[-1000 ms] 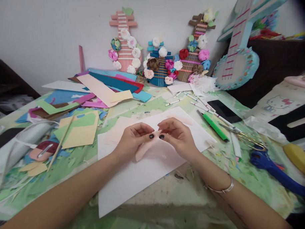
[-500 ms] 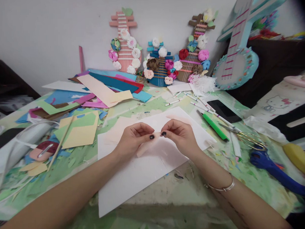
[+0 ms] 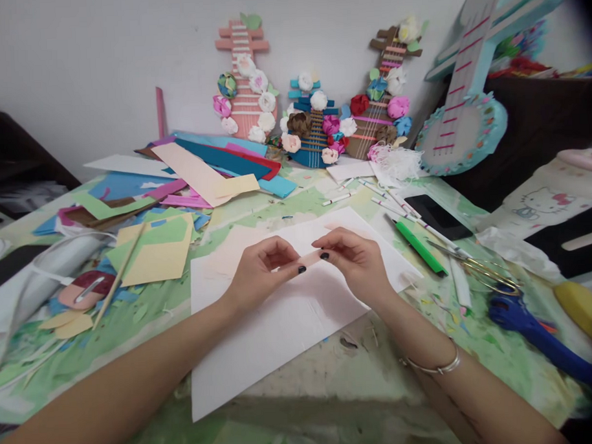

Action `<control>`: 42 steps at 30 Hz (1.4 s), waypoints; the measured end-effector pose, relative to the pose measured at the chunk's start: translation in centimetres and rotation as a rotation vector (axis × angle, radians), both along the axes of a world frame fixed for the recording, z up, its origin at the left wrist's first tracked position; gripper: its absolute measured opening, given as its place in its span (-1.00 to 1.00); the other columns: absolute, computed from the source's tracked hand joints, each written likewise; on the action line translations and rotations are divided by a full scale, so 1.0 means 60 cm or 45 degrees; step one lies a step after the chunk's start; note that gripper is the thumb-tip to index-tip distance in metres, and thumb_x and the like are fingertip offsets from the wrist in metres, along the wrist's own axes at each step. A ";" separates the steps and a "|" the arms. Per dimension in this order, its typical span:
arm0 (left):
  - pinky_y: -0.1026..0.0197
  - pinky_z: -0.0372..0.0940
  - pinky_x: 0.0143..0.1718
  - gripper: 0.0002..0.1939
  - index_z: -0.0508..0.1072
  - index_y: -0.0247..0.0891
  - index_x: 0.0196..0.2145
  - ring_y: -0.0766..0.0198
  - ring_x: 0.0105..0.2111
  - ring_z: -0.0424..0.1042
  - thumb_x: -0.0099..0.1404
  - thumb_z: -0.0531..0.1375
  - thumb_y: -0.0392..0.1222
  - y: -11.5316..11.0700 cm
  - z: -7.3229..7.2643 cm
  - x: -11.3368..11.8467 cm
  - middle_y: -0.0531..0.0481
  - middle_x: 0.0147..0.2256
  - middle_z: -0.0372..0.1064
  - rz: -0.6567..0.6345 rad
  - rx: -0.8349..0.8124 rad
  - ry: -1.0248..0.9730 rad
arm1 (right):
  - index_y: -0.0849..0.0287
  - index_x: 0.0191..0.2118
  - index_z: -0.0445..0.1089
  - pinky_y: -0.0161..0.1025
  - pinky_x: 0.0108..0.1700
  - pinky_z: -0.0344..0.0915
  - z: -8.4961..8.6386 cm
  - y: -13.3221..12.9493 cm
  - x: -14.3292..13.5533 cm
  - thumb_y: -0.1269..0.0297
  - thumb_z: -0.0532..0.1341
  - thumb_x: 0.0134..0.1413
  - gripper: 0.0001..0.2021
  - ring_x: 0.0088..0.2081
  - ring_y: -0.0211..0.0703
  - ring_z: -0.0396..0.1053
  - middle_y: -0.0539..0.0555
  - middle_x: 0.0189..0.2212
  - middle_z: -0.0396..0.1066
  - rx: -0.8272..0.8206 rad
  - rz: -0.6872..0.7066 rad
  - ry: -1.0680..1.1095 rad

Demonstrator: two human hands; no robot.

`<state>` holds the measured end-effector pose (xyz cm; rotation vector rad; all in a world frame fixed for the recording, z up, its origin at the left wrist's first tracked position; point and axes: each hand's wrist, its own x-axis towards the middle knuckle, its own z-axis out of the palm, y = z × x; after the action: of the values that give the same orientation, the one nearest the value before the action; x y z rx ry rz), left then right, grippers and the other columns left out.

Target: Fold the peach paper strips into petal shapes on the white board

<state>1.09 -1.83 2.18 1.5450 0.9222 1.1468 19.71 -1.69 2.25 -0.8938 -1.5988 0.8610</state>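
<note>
Between my two hands a small pale pink paper strip [image 3: 311, 259] is stretched, above a white sheet [image 3: 262, 353]. My left hand [image 3: 264, 270] pinches its left end between thumb and fingers. The right end is pinched by my right hand [image 3: 356, 262], whose wrist wears a silver bracelet. Pale pink paper pieces [image 3: 236, 245] lie on the sheet behind my left hand.
At the left are yellow and green papers [image 3: 156, 259] and a wooden stick [image 3: 119, 277]. To the right lie a green pen [image 3: 420, 247], scissors [image 3: 482, 270], a phone [image 3: 437, 217] and a blue-handled tool [image 3: 537, 333]. Flower-decorated paper instruments [image 3: 312, 134] stand behind.
My hands have moved slightly apart, and the pink strip now spans the gap between them. Its end that hung below my left hand no longer shows.
</note>
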 end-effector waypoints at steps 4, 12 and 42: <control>0.28 0.36 -0.34 -0.86 0.45 -0.30 -0.46 0.34 -0.42 0.40 0.04 0.35 -0.24 0.002 0.002 -0.005 0.03 -0.45 0.42 0.029 -0.013 -0.003 | 0.08 -0.30 0.50 -0.19 -0.23 0.33 0.005 0.002 0.007 0.37 0.23 0.06 -0.89 -0.26 -0.18 0.34 0.05 -0.37 0.38 0.131 -0.037 -0.020; 0.27 0.36 -0.34 -0.87 0.46 -0.30 -0.51 0.31 -0.42 0.41 0.03 0.34 -0.24 0.003 0.003 -0.006 -0.01 -0.45 0.44 0.063 0.001 -0.012 | 0.11 -0.32 0.48 -0.18 -0.17 0.32 0.002 0.005 0.006 0.31 0.25 0.05 -0.94 -0.20 -0.15 0.36 0.06 -0.33 0.39 0.083 -0.029 0.057; 0.23 0.37 -0.26 -0.84 0.44 -0.29 -0.41 0.30 -0.38 0.42 0.11 0.31 -0.16 0.004 -0.006 -0.004 -0.01 -0.42 0.42 0.031 0.124 0.095 | 0.10 -0.41 0.51 -0.24 -0.31 0.38 -0.002 0.004 0.005 0.36 0.28 -0.04 -0.95 -0.34 -0.18 0.42 0.04 -0.42 0.49 -0.001 -0.024 -0.175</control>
<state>0.85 -1.58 1.80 1.6690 0.9490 1.1734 20.03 -1.46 2.12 -0.9846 -1.7052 0.8013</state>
